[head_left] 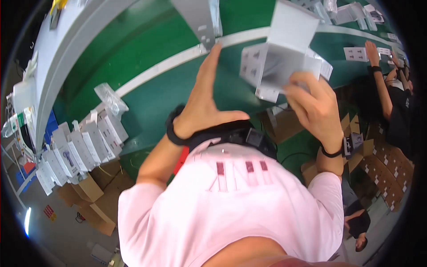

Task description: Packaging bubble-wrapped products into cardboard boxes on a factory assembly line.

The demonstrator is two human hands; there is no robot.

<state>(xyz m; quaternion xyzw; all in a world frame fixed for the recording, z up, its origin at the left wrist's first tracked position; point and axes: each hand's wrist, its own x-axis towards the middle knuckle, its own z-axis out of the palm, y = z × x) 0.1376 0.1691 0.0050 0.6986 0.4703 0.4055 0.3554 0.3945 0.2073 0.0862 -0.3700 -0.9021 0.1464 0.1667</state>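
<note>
My left hand (205,91) is stretched flat above the green work surface, its thumb apart from the other fingers and nothing in it. To its right stands a white cardboard box (252,66) with its tall lid flap up and side flaps spread. Its grey inside faces me, and I cannot make out any contents. My right hand (315,101) has its fingers curled over the box's near right edge, slightly blurred by motion. Part of that edge is hidden behind the fingers.
Several white printed cartons (80,149) stand in a row at the left, with a clear plastic bag (111,100) above them. A grey metal panel (195,20) hangs ahead. Brown cardboard boxes (91,191) lie below. At the right, a co-worker's hand (372,53) touches a flat white carton (356,54).
</note>
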